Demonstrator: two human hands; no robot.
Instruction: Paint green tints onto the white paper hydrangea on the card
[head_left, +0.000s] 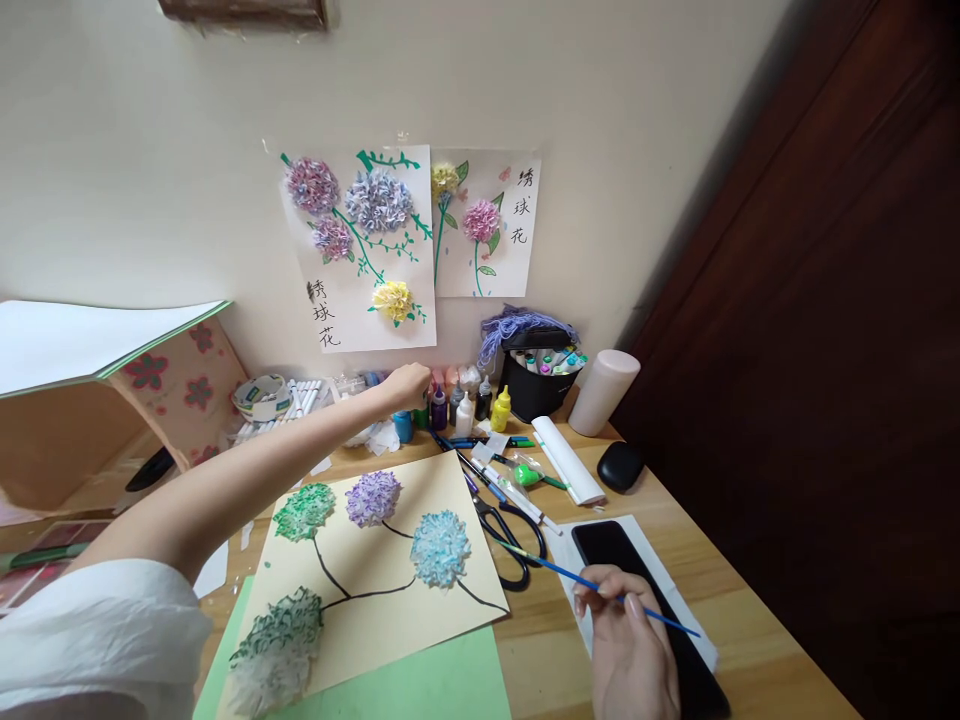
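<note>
Right hand (628, 640), lower right of frame: I had it closed on a blue paintbrush (577, 578), pen-style, over the phone (604, 545); contact with the phone unclear. Brush's long axis ran lower right to upper left, tip over the scissors (514, 584), just beside the right edge of the cream sheet (382, 630). That sheet was lower centre-left, left of the right grip, on green paper (420, 690). Its two-tone flower (274, 645), dark green above and whitish below, sat bottom left, well apart from the brush tip.

Left hand (409, 388), centre of frame, reached up past the sheet to the bottles. Fingers curled, partly hidden; can't tell if they gripped the green bottle (421, 415) or only hovered beside it. That bottle stood upright between a blue jar (403, 428) and a purple bottle (439, 410), left hand clearly nearer than right.
</note>
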